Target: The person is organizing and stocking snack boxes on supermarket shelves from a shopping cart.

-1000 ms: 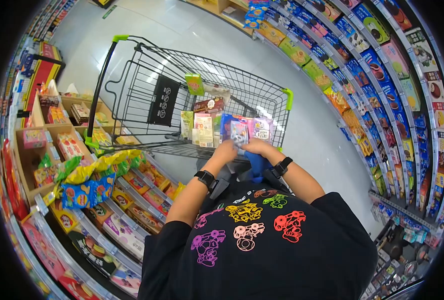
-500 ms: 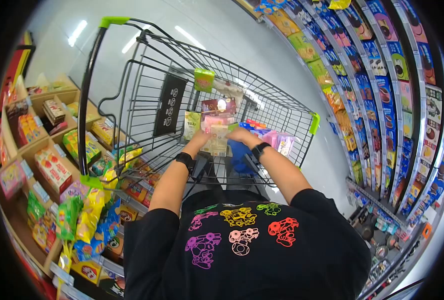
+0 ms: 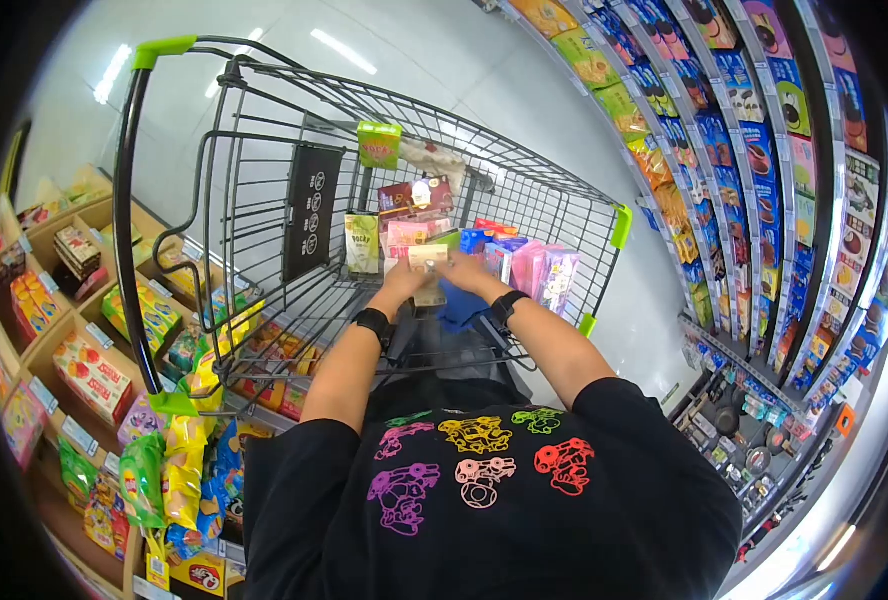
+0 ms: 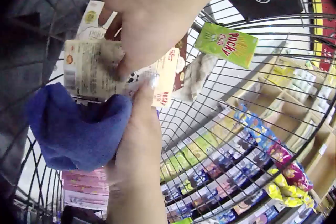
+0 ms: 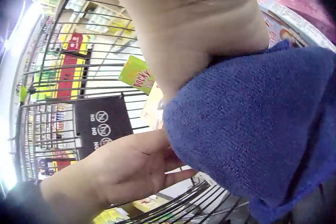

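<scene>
Both hands meet over the cart at a cream Pocky box (image 3: pixel 428 257). My left hand (image 3: pixel 399 284) grips its left end, the thumb over the printed face (image 4: pixel 94 69). My right hand (image 3: pixel 469 273) holds the other end, its thumb on the box in the left wrist view. A blue cloth (image 3: pixel 459 306) hangs from the right hand and hides most of its fingers in the right wrist view. Just beyond the hands lies a pink box (image 3: pixel 414 234). A pale green Pocky box (image 3: pixel 362 244) stands at the left, a dark red box (image 3: pixel 414 197) behind.
The wire shopping cart (image 3: pixel 524 165) also holds a bright green Pocky box (image 3: pixel 379 146), blue boxes (image 3: pixel 477 240) and pink packs (image 3: pixel 544 272). Snack bins (image 3: pixel 74 310) flank its left side. Tall biscuit shelves (image 3: pixel 704 150) run along the right.
Both hands left a small bluish pack on the cart's right and moved left to the cream Pocky box, now raised between them. The blue cloth travelled along with the right hand.
</scene>
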A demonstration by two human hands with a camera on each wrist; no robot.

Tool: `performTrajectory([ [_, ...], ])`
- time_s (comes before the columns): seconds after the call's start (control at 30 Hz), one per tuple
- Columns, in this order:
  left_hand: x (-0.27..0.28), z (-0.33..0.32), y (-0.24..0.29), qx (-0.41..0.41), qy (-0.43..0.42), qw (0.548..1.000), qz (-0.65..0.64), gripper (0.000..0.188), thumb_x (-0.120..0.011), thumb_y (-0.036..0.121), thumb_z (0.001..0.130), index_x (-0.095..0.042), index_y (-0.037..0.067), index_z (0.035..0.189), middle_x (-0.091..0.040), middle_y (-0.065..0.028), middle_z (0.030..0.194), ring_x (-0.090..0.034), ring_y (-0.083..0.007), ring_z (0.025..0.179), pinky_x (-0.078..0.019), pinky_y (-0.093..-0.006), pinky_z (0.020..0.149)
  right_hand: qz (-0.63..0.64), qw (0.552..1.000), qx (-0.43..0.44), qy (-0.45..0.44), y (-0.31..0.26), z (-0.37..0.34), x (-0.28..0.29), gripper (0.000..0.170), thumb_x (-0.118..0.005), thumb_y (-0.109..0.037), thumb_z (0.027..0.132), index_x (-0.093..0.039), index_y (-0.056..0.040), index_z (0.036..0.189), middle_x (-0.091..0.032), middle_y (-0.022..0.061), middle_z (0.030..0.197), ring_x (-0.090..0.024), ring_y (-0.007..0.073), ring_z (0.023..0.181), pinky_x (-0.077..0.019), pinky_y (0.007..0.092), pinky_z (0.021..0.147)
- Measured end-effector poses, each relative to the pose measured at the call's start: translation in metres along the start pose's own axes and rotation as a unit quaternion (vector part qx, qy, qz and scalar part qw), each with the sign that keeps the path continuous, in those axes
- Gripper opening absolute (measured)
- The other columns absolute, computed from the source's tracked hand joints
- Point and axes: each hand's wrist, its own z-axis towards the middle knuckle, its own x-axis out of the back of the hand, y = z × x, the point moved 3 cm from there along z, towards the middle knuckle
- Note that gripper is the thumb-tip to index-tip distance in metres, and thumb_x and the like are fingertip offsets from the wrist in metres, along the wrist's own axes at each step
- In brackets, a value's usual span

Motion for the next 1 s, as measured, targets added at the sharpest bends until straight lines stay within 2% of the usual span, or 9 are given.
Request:
performTrajectory([
  [0.07, 0.000, -0.032, 0.048, -0.086, -0.085, 0.991, -0.052, 0.054, -0.065, 0.024, 0.074, -0.045, 0.005, 0.121, -0.055, -0.0079, 0.112, -0.053, -0.0192, 0.100, -0.0428, -0.0306, 0.080, -0.001, 0.999, 0.029, 0.015, -0.016, -0.018, 0.018, 0.045, -0.055, -0.038, 0.081, -0.056, -0.0037, 0.110, -0.060, 0.0177, 0.104, -0.058, 0.0288, 0.095, -0.0449, 0.0340, 0.081],
  [0.17, 0.001, -0.085, 0.095, 0.003, -0.133, 0.979, -0.153, 0.046, -0.061, 0.021, 0.081, -0.045, 0.004, 0.121, -0.054, -0.0042, 0.110, -0.051, -0.0133, 0.099, -0.0417, -0.0289, 0.083, 0.103, 0.987, 0.124, -0.009, 0.001, -0.023, 0.036, 0.039, -0.056, -0.035, 0.083, -0.058, -0.0063, 0.110, -0.062, 0.0142, 0.101, -0.060, 0.0214, 0.090, -0.0452, 0.0304, 0.078],
  [0.33, -0.044, -0.139, 0.134, -0.096, -0.159, 0.966, -0.182, 0.049, -0.052, 0.025, 0.088, -0.036, 0.003, 0.129, -0.050, -0.0079, 0.117, -0.050, -0.0163, 0.106, -0.0423, -0.0336, 0.087, 0.287, 0.940, 0.184, -0.031, -0.056, -0.113, 0.099, 0.027, -0.056, -0.023, 0.085, -0.055, -0.0038, 0.104, -0.061, 0.0063, 0.090, -0.056, 0.0110, 0.085, -0.0447, 0.0260, 0.071],
  [0.4, -0.079, -0.185, 0.160, -0.146, -0.136, 0.924, -0.327, 0.049, -0.051, 0.025, 0.089, -0.035, 0.002, 0.129, -0.049, -0.0076, 0.119, -0.050, -0.0161, 0.106, -0.0435, -0.0316, 0.086, 0.251, 0.937, 0.244, 0.016, -0.060, -0.144, 0.115, 0.024, -0.056, -0.022, 0.085, -0.052, -0.0016, 0.098, -0.059, 0.0045, 0.084, -0.056, 0.0110, 0.083, -0.0445, 0.0255, 0.069],
  [0.57, -0.191, -0.238, 0.166, -0.249, 0.093, 0.910, -0.319, 0.046, -0.039, 0.032, 0.094, -0.035, 0.004, 0.129, -0.051, -0.0064, 0.113, -0.052, -0.0139, 0.099, -0.0445, -0.0293, 0.082, 0.332, 0.851, 0.380, 0.143, -0.049, -0.263, 0.152, 0.014, -0.057, -0.006, 0.080, -0.044, -0.0032, 0.085, -0.052, 0.0032, 0.078, -0.051, 0.0083, 0.070, -0.0432, 0.0233, 0.066],
  [0.73, -0.279, -0.261, 0.142, -0.285, 0.150, 0.901, -0.290, 0.047, -0.027, 0.037, 0.097, -0.041, 0.001, 0.123, -0.055, -0.0043, 0.103, -0.051, -0.0106, 0.088, -0.0449, -0.0260, 0.077, 0.267, 0.781, 0.528, 0.203, -0.018, -0.336, 0.188, 0.012, -0.056, -0.006, 0.080, -0.045, -0.0040, 0.083, -0.049, 0.0024, 0.073, -0.050, 0.0093, 0.070, -0.0428, 0.0237, 0.066],
  [0.83, -0.311, -0.271, 0.113, -0.418, 0.320, 0.810, -0.258, 0.048, -0.027, 0.039, 0.096, -0.042, 0.004, 0.124, -0.054, -0.0046, 0.110, -0.053, -0.0122, 0.098, -0.0446, -0.0279, 0.085, 0.179, 0.754, 0.623, 0.111, -0.020, -0.377, 0.138, 0.016, -0.055, -0.008, 0.078, -0.045, -0.0022, 0.088, -0.056, 0.0099, 0.088, -0.052, 0.0170, 0.083, -0.0411, 0.0287, 0.077],
  [0.9, -0.335, -0.326, 0.095, -0.390, 0.323, 0.769, -0.389, 0.053, -0.022, 0.042, 0.096, -0.034, 0.004, 0.131, -0.048, -0.0095, 0.121, -0.049, -0.0162, 0.108, -0.0416, -0.0308, 0.092, 0.058, 0.719, 0.692, 0.028, -0.013, -0.419, 0.100, 0.041, -0.057, -0.011, 0.073, -0.046, 0.0007, 0.111, -0.053, 0.0173, 0.109, -0.052, 0.0278, 0.096, -0.0398, 0.0357, 0.087],
  [1.0, -0.365, -0.362, 0.032, -0.443, 0.288, 0.617, -0.583, 0.059, -0.023, 0.054, 0.091, -0.042, 0.010, 0.126, -0.055, -0.0049, 0.114, -0.056, -0.0164, 0.100, -0.0467, -0.0310, 0.085, -0.137, 0.618, 0.754, -0.176, 0.009, -0.467, 0.048, 0.065, -0.056, -0.009, 0.068, -0.033, 0.0023, 0.128, -0.042, 0.0245, 0.125, -0.043, 0.0403, 0.113, -0.0347, 0.0422, 0.095],
])
